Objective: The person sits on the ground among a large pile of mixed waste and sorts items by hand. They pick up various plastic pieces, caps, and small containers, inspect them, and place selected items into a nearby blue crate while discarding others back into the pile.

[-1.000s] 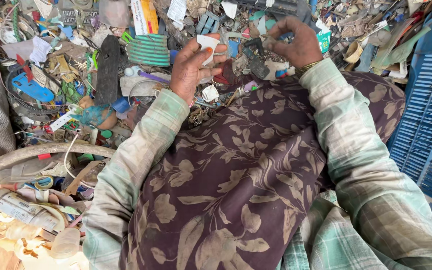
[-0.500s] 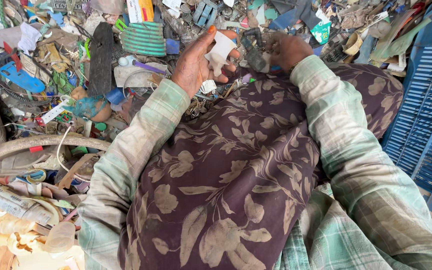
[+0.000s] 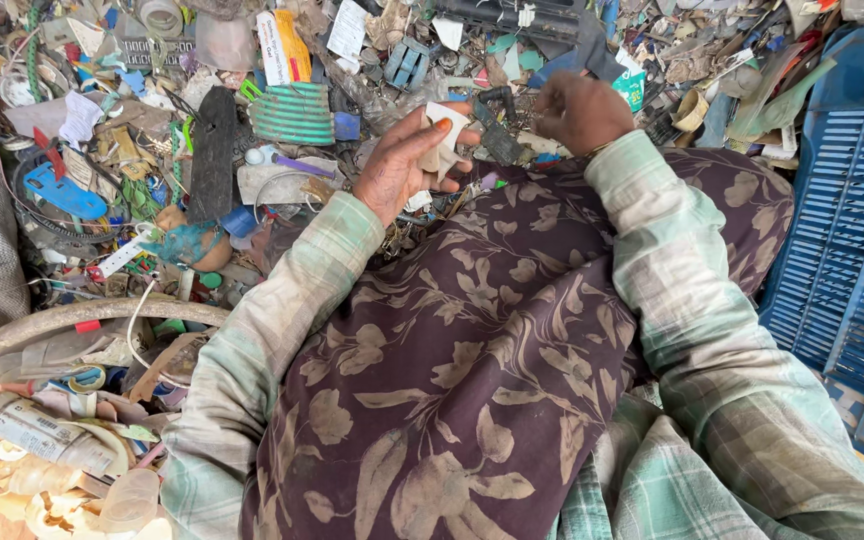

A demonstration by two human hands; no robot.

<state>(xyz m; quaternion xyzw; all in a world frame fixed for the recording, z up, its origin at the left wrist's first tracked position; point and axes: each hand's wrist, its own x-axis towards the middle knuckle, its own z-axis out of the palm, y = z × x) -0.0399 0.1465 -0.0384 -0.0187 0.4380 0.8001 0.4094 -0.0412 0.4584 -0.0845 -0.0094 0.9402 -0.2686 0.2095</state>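
Left hand (image 3: pixel 404 165) pinches a white plastic scrap (image 3: pixel 444 140); right hand (image 3: pixel 580 110), fingers curled, grips a dark plastic piece (image 3: pixel 495 130) above the scrap heap (image 3: pixel 252 150).

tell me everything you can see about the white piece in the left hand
The white piece is a small, flat scrap of what looks like plastic, off-white and a bit grimy, with an uneven, broken-looking outline. The left hand pinches it, thumb across its front and fingers behind, so part of it is hidden. It is held up above the scrap pile, just past the edge of the brown leaf-patterned cloth.
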